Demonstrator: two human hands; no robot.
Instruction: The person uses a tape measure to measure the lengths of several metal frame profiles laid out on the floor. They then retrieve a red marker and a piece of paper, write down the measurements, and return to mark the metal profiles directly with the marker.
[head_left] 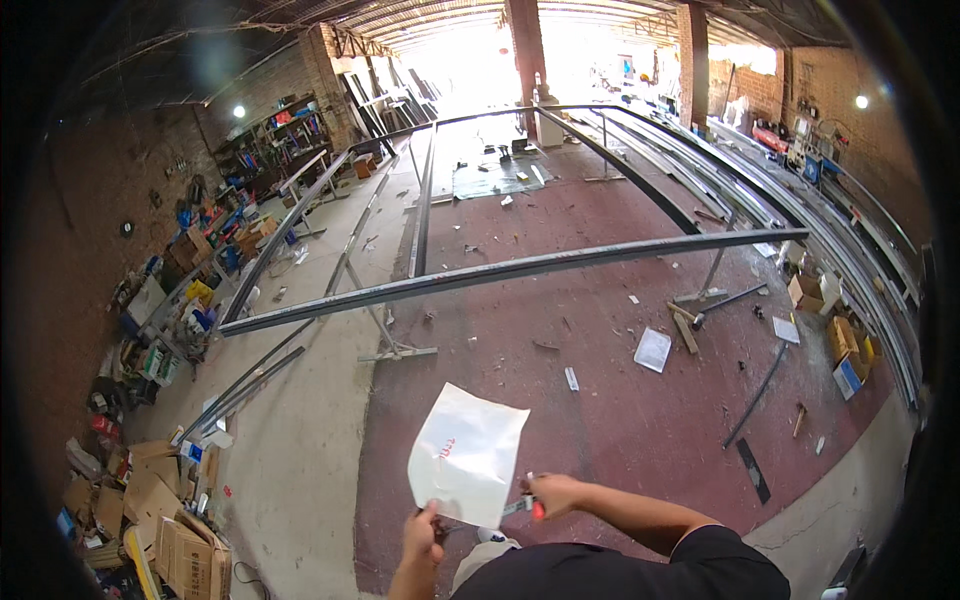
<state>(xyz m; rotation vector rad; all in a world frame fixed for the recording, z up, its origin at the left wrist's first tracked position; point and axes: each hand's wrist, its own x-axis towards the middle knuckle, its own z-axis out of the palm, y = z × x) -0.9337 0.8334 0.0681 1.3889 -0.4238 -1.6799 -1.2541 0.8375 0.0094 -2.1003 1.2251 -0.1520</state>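
Observation:
A pale, glossy sheet of paper point(465, 455) with red marks is held up in front of me, slightly curled. My left hand point(422, 545) is closed on its lower left edge, the thumb on top. Something dark shows just beside those fingers, too small to name. At the sheet's lower right, my right hand point(556, 494) is closed round a small tool with a red end and a metallic strip point(520, 506); its exact kind is unclear. The tool's strip reaches to the edge of the sheet, and I cannot tell whether they touch.
Ahead, a large dark metal frame point(520, 268) rests on stands. Cardboard boxes point(185, 550) and clutter line the left wall. Long metal profiles point(860, 270) run along the right. A white sheet point(652, 350), a hammer point(800, 420) and a dark strip point(754, 471) lie on the floor.

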